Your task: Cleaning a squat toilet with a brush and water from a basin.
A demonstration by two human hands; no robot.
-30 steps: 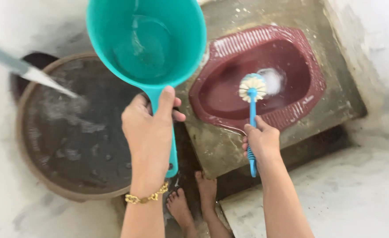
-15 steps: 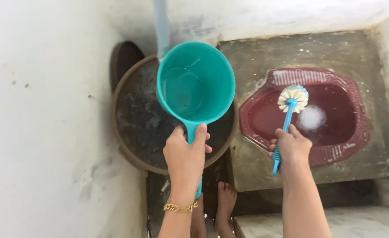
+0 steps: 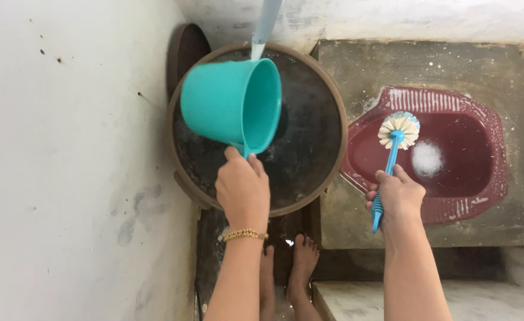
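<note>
Teal dipper (image 3: 232, 106) – one; blue brush (image 3: 393, 148) – one; two hands.

Concrete floor (image 3: 357, 220), water tub (image 3: 333, 113), squat pan (image 3: 488, 202)

dipper handle (image 3: 245, 153) hidden by hand, water stream's (image 3: 266, 24) source cut off

I see the teal dipper (image 3: 232, 106) tipped on its side over the tub's (image 3: 327, 98) left half. The blue brush (image 3: 393, 156) has its bristles over the maroon pan's (image 3: 493, 172) left part.
</note>
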